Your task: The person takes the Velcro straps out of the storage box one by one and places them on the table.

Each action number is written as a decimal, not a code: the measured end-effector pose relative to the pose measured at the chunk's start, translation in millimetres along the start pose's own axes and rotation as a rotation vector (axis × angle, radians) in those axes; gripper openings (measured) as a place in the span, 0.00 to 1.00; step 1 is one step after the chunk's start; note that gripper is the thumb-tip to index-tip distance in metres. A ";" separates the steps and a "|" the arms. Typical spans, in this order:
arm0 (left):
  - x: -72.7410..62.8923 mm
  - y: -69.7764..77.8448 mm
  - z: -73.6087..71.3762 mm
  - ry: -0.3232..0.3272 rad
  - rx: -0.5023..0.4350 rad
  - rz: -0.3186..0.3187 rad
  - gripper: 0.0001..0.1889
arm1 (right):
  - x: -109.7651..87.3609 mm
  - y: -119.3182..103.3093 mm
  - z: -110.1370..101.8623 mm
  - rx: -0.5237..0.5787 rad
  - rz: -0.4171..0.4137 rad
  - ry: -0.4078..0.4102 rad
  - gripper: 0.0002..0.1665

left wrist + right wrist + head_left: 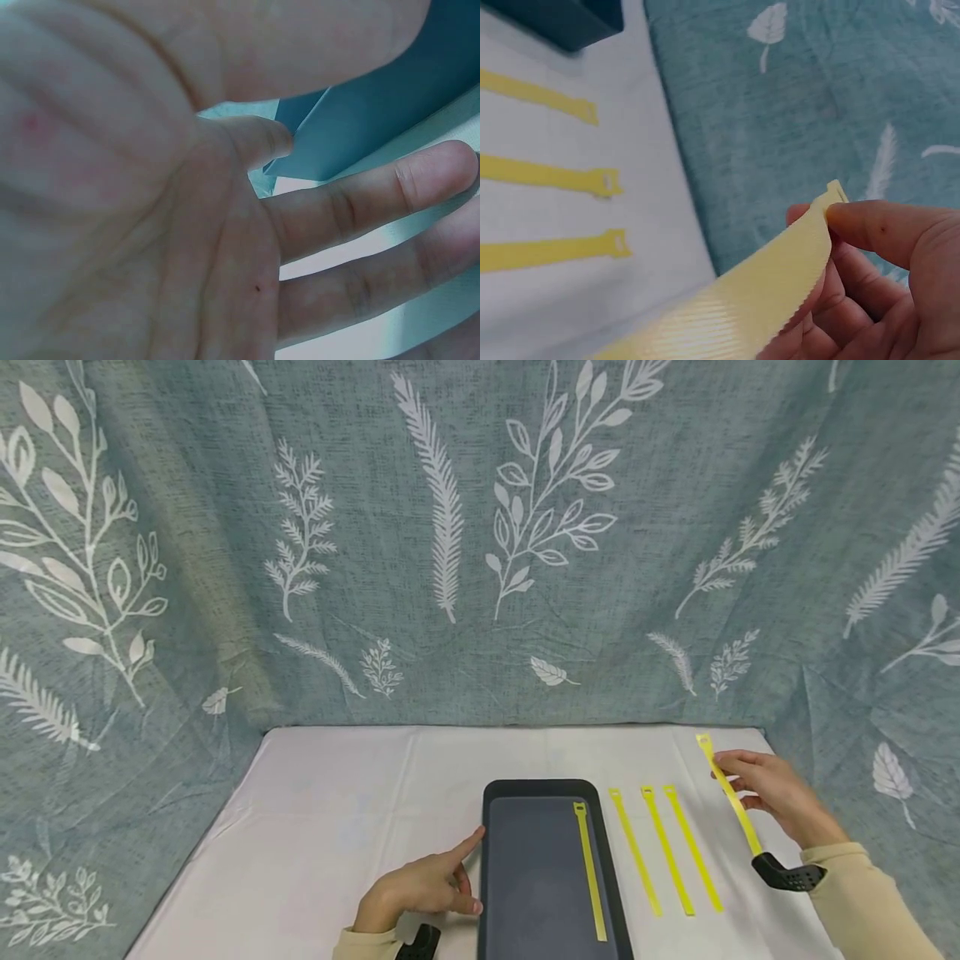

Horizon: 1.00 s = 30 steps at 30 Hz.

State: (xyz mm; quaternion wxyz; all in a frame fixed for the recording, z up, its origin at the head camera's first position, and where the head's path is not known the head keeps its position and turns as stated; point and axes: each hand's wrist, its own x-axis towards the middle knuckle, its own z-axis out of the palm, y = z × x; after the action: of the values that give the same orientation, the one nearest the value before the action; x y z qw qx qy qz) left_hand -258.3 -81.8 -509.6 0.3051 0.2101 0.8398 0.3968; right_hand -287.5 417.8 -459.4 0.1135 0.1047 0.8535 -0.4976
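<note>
My right hand (776, 793) pinches a yellow hook-and-loop cable tie (731, 797) just below its slotted head, thumb against fingers. In the right wrist view the ribbed strap (727, 307) runs from the fingertips toward the camera. At the left rim of a dark grey tray (525, 868), my left hand (423, 885) has its index finger stretched out and its thumb at the side wall. Straight fingers (367, 187) show in the left wrist view beside the tray wall (397, 105). Inside the tray, near its right side, lies one yellow cable tie (590, 872).
Three more yellow cable ties, a left one (636, 852), a middle one (667, 850) and a right one (693, 847), lie side by side right of the tray. A white cloth (337, 810) covers the table. Behind it hangs a leaf-patterned curtain (465, 677).
</note>
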 end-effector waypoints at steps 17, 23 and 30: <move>-0.7 -1.1 1.4 0.005 -0.007 -0.009 0.55 | 19.6 46.8 22.6 0.001 0.104 -0.015 0.41; -0.8 -2.6 1.8 0.006 -0.011 -0.007 0.55 | 25.0 54.3 29.4 0.003 0.111 0.000 0.37; -1.2 -2.5 0.5 0.014 0.002 -0.006 0.55 | 27.0 55.9 35.0 -0.029 0.112 0.015 0.32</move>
State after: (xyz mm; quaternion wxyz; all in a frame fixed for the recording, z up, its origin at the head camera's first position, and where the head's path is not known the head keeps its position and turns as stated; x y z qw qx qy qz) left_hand -257.3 -83.7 -511.4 0.3000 0.2049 0.8431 0.3964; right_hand -293.8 416.0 -530.4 0.1362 0.1546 0.8542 -0.4774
